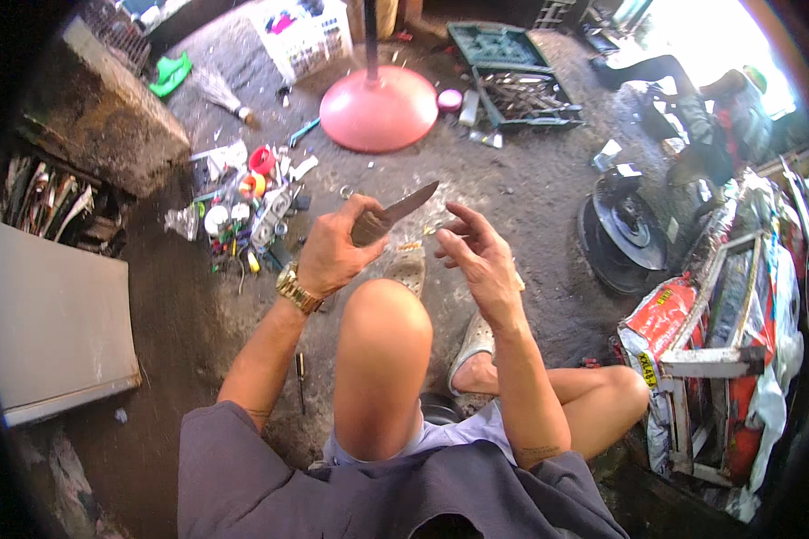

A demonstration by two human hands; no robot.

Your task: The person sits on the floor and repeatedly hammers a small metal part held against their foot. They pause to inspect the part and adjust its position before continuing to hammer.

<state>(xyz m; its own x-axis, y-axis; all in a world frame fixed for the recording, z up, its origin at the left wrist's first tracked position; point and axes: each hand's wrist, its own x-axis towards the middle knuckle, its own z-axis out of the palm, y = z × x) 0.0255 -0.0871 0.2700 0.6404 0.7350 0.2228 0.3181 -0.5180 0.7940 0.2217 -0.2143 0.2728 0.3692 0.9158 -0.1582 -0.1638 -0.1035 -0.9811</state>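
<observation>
Dirt-covered floor, parts and tools spread around the work spot. At the left edge a light grey box-like unit is seen, with long scraps piled behind it. At right, a worn white frame is stood against red-and-white sacks. Top centre: pink round base with a dark pole fixed in it. Right of that, a green tool case is laid open, its tray filled with metal pieces. White basket placed up-left of the base, loaded with mixed items. Black round machine part set down at right, in front of the sacks. Loose heap of small parts spread left of the hands.

Left hand: closed around a knife. Right hand: fingers half-curled, thumb and fingers parted, nothing seen gripped. Knife is held above the floor, blade tilted up-right, tip near the right fingertips but not touched by them. Its handle is mostly hidden. Screwdriver left on the floor below the left wrist. Gold-coloured watch worn on that wrist.
</observation>
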